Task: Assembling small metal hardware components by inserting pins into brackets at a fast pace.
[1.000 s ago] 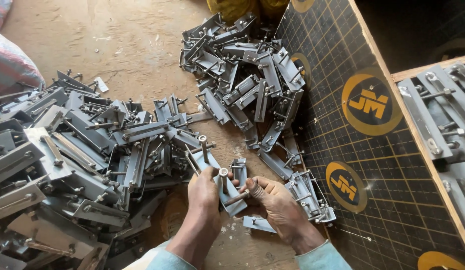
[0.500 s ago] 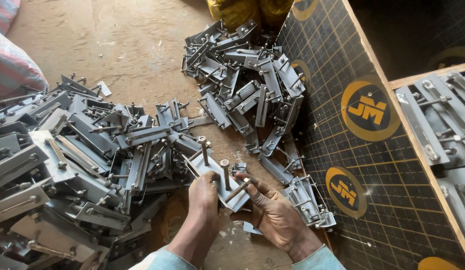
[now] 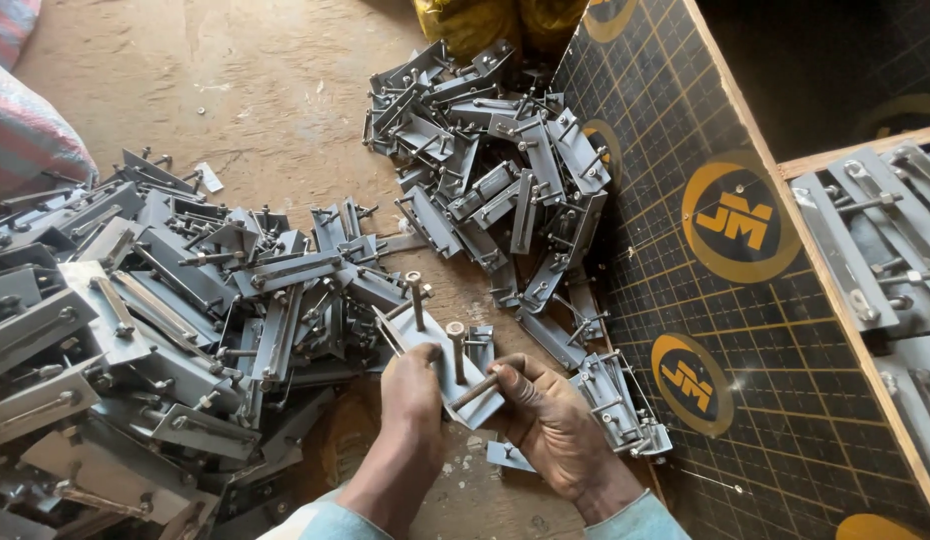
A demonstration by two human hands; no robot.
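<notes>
A head-worn camera looks down at two bare hands working over a dusty wooden floor (image 3: 285, 90). The left hand (image 3: 410, 385) is closed around the near edge of a flat grey metal bracket plate (image 3: 435, 345), held low in the middle of the view, just above the floor. Two threaded bolts (image 3: 416, 298) stand upright through the plate. The right hand (image 3: 550, 415) is closed too, its fingertips pinching a third bolt (image 3: 477, 390) that lies slanted against the plate's right end. To the left lies a large heap of similar grey brackets (image 3: 155, 320). A second heap of brackets (image 3: 495, 170) lies further up, resting against a dark gridded board (image 3: 785, 330) with round yellow marks. More brackets (image 3: 875, 240) lie on a surface at far right. A striped woven sack (image 3: 25, 140) sits at the upper left edge.
</notes>
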